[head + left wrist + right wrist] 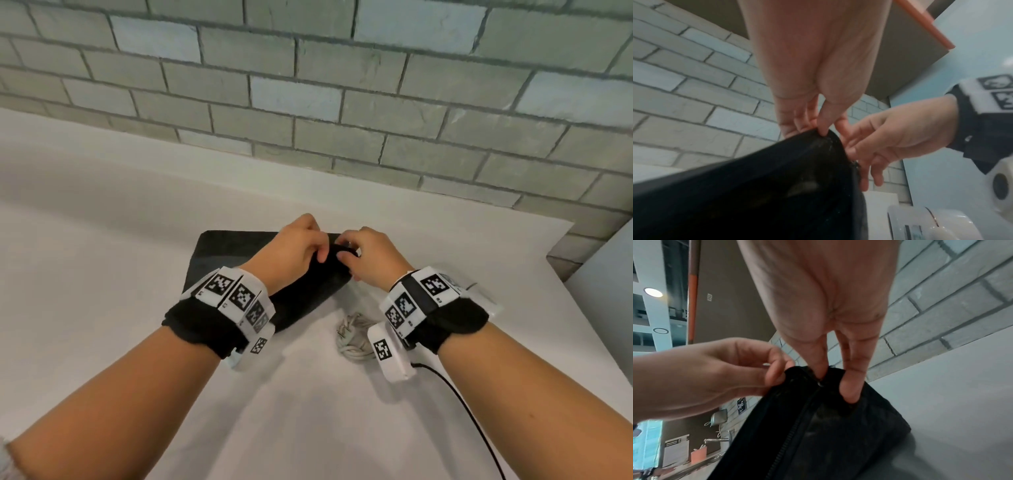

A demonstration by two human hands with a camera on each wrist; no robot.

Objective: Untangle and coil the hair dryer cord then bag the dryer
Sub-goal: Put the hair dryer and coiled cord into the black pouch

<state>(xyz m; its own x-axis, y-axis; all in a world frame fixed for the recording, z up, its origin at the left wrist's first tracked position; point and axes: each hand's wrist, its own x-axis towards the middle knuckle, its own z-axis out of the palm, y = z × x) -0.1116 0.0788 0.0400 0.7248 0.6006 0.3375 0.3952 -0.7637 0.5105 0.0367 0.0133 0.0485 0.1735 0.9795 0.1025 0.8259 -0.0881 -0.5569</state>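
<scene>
Pinching black bag [236, 255] at its zipper end: our left hand [291, 251] nips fabric beside our right hand [371, 255], whose thumb and forefinger close on zipper pull [819, 383], steadying for opening. Coiled cord [354, 337], dryer [931, 222] wait behind right wrist.

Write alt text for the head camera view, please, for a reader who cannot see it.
Two hands, left hand and right hand, pinch one end of a black zippered bag lying on a white table. A coiled white cord lies beside the right wrist, before a grey brick wall.
</scene>
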